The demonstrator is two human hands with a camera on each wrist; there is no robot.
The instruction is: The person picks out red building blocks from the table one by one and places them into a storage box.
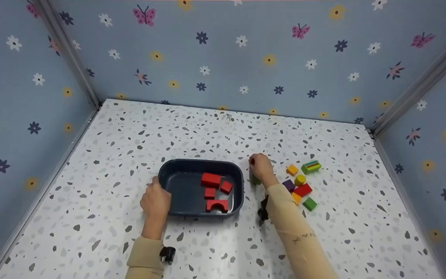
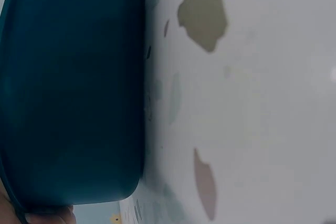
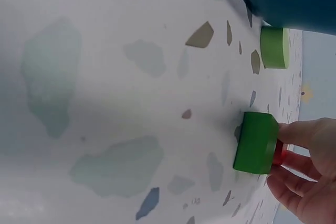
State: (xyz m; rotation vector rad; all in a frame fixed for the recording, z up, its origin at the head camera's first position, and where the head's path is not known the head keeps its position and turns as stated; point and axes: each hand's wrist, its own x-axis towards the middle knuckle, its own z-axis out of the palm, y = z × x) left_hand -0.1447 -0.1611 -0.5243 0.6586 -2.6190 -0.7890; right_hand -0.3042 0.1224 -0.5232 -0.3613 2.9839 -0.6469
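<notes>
A dark blue tub (image 1: 186, 215) stands on the speckled table, several red blocks (image 1: 211, 179) inside it, one with an arch cut out. My left hand (image 1: 155, 199) grips the tub's left rim; some fingers (image 2: 52, 217) show at its edge in the left wrist view. To the right of the tub, my right hand (image 1: 262, 169) pinches a red block (image 3: 279, 152), mostly hidden by the fingers and a dark green block (image 3: 256, 142). That green block is right at the fingertips. A light green cylinder (image 3: 274, 47) stands between it and the tub.
Right of my right forearm lie loose blocks: an orange cube (image 1: 292, 169), a green block (image 1: 311, 167) with coloured stripes, a yellow cylinder (image 1: 300, 179), a purple block (image 1: 289, 185), a red block (image 1: 303, 190) and a green cube (image 1: 309, 204). Flowered walls (image 1: 223, 58) enclose the table.
</notes>
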